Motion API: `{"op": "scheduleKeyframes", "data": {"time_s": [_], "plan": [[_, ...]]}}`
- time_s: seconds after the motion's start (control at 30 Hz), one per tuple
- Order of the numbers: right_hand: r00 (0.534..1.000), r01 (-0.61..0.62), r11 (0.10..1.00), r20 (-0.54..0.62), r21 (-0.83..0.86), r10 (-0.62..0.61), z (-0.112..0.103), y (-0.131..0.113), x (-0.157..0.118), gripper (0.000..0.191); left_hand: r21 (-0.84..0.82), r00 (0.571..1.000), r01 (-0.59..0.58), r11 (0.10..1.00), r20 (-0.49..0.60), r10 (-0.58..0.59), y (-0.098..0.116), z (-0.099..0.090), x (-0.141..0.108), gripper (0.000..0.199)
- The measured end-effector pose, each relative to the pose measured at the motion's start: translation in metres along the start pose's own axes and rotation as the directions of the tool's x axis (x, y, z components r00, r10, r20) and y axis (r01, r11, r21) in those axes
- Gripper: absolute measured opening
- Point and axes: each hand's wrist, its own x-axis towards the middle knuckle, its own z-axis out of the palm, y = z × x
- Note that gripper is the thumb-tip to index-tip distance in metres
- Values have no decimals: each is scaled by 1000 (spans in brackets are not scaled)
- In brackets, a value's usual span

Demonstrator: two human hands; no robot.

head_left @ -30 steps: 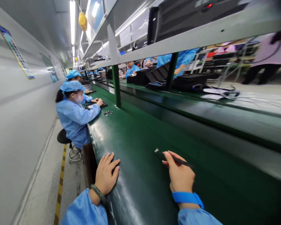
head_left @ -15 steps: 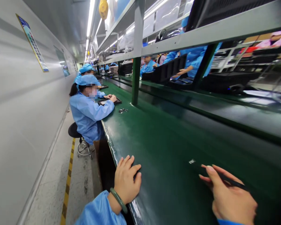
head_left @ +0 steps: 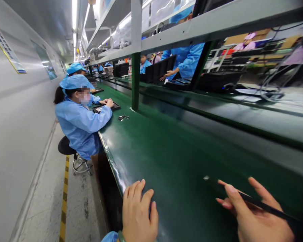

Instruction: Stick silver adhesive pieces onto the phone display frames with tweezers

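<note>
My right hand is at the lower right, above the green work surface. Its thumb and fingers pinch slim black tweezers, and one finger is lifted away from them. By the far tip of the tweezers is a small silvery piece; whether the tip grips it I cannot tell. My left hand rests at the near edge of the bench with fingers stretched out and nothing in it. A green bangle partly shows at that wrist.
A co-worker in blue sits farther along the bench, hands at a black tray. Small metal parts lie in a pile nearby. A green post rises from the bench under a grey shelf rail. Another person's hand shows across the line.
The view has swung right, so the co-worker and post sit farther left. My left hand shows lower in view. A finger of my right hand has lifted off the tweezers, which stay held.
</note>
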Motion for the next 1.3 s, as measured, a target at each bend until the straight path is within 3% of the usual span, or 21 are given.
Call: {"op": "scheduleKeyframes", "data": {"time_s": [0.17, 0.27, 0.37, 0.43, 0.7, 0.83, 1.03, 1.1, 1.2, 1.3], "plan": [[983, -174, 970, 94, 169, 160, -5, -3, -13, 52, 46, 998, -47, 998, -37, 49, -4, 10, -3, 30], [967, -248, 956, 95, 157, 235, -6, -4, -23, 41, 68, 991, -102, 992, 94, 95, -5, 9, 9, 26], [961, -271, 955, 89, 121, 261, -7, -3, -28, 42, 29, 941, -249, 968, 246, 234, -5, 8, 23, 23], [960, -274, 954, 91, 126, 263, -8, -2, -28, 44, 32, 912, -332, 943, 265, 312, -6, 9, 27, 32], [961, -222, 970, 147, -103, 235, -5, -4, -29, 52, 65, 913, -364, 929, 220, 343, -15, 19, 14, 36], [945, -243, 968, 212, -62, 250, -1, -6, -30, 54, 2, 900, -409, 913, 167, 403, -24, 22, 11, 33], [951, -228, 974, 215, 9, 221, 2, -5, -29, 51, -71, 889, -444, 893, 85, 449, -45, 26, 8, 25], [956, -217, 976, 208, 25, 207, 5, -5, -29, 50, -73, 878, -459, 885, 115, 465, -49, 21, 11, 24], [970, -154, 988, 196, 31, 145, 10, -5, -26, 50, -55, 839, -485, 873, 251, 482, -48, 6, 18, 27], [992, 18, 996, 127, -91, -6, 13, -3, -18, 48, -76, 813, -462, 884, 362, 456, -42, -6, 25, 32]]}}
